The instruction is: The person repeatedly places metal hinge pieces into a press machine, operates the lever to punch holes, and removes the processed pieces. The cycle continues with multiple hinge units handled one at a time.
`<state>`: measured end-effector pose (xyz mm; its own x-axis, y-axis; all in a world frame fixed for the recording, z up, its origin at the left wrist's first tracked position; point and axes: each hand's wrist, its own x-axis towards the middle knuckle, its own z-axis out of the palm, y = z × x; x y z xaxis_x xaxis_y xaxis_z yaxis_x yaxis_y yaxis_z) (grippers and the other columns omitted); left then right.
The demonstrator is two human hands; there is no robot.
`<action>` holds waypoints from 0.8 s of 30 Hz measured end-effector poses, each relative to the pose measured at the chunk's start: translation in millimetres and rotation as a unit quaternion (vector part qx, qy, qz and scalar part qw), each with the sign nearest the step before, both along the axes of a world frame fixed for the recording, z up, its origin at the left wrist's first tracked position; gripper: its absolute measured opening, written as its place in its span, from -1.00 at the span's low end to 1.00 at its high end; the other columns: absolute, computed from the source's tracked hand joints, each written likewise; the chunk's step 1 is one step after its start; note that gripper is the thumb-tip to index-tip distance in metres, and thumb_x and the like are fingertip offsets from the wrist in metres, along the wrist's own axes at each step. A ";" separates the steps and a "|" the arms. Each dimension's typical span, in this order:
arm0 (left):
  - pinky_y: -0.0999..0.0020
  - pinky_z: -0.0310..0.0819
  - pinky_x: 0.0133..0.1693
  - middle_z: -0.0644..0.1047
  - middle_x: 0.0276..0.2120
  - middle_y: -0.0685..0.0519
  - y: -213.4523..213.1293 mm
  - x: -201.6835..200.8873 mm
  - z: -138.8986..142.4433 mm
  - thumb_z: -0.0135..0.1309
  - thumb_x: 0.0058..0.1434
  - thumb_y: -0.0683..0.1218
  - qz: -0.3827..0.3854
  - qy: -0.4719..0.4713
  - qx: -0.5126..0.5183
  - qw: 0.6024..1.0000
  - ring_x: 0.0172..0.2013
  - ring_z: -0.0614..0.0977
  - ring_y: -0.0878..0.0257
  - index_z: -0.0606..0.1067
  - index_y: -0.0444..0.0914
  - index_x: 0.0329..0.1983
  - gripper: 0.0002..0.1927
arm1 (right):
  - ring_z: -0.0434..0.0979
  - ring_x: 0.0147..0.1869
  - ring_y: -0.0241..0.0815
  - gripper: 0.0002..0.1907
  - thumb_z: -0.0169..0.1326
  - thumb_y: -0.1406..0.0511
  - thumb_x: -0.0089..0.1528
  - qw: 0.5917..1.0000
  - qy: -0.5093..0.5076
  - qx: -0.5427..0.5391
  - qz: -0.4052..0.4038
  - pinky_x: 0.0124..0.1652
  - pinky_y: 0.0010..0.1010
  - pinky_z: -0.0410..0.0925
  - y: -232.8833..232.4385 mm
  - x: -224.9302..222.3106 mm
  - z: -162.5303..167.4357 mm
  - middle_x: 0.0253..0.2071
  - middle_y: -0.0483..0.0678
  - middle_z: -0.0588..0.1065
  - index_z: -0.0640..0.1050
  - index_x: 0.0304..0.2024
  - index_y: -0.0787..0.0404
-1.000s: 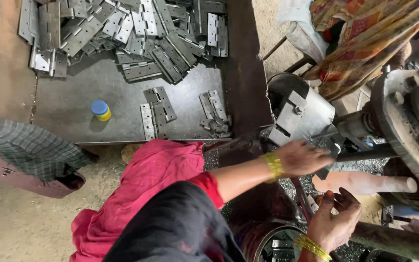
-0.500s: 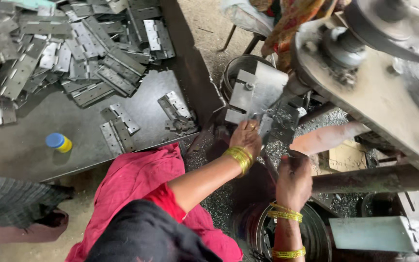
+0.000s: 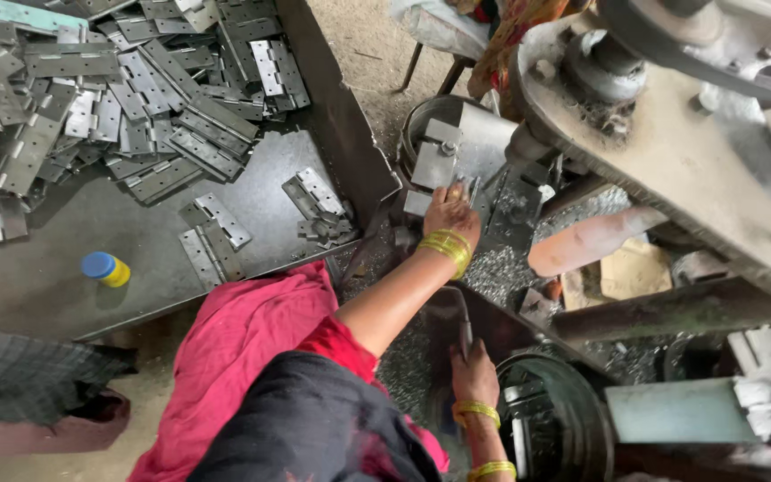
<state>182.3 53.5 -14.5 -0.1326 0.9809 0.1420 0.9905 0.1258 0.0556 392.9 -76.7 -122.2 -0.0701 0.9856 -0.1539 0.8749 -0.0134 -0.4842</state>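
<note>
Flat grey steel hinge plate [image 3: 468, 190], pinched edgewise under closed left-hand [image 3: 451, 214] fingertips at grey machine block [image 3: 457, 147]; likely stiff, light, sharp-edged, best held by long edges; right hand [image 3: 475, 375] wrapped around dark metal lever [image 3: 464, 326] below.

Dark steel tray [image 3: 162, 268] holds a heap of grey metal hinges [image 3: 118, 98] up top; small blue-capped yellow bottle [image 3: 105, 269] sits below that heap.

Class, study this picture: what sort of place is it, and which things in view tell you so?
Probably a small metalworking workshop making hinges. A heap of metal hinges lies on a dark steel tray, metal shavings cover the bench, and the left hand reaches into a heavy machine.
</note>
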 end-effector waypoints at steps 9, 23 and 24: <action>0.24 0.16 0.19 0.49 0.16 -0.03 10.4 -0.3 -8.3 -0.22 0.30 -0.07 0.011 -0.014 0.015 1.000 0.18 0.40 0.20 0.61 -0.21 -0.14 -0.65 | 0.52 0.09 0.43 -0.39 0.12 -0.07 0.23 0.999 -0.023 -0.028 0.023 0.01 0.11 0.37 44.7 7.2 55.2 -0.04 0.40 0.53 0.46 0.04 0.30; 0.24 0.20 0.16 0.55 -0.02 -0.03 48.3 -1.5 -34.6 -0.21 0.33 -0.10 0.058 -0.026 0.093 0.994 0.11 0.46 0.16 0.59 -0.18 -0.14 -0.69 | 0.55 0.03 0.40 -0.42 0.12 -0.05 0.22 0.999 0.009 -0.032 0.021 -0.05 0.08 0.38 31.3 0.6 69.4 -0.09 0.36 0.56 0.49 0.03 0.27; 0.26 0.18 0.14 0.55 -0.05 -0.02 53.2 -1.5 -37.7 -0.20 0.28 -0.09 0.068 -0.017 0.135 0.988 0.07 0.46 0.17 0.58 -0.21 -0.16 -0.69 | 0.58 0.00 0.39 -0.40 0.11 -0.06 0.24 0.998 0.004 -0.055 0.008 -0.06 0.06 0.42 25.5 -0.9 64.0 -0.11 0.39 0.56 0.49 0.00 0.32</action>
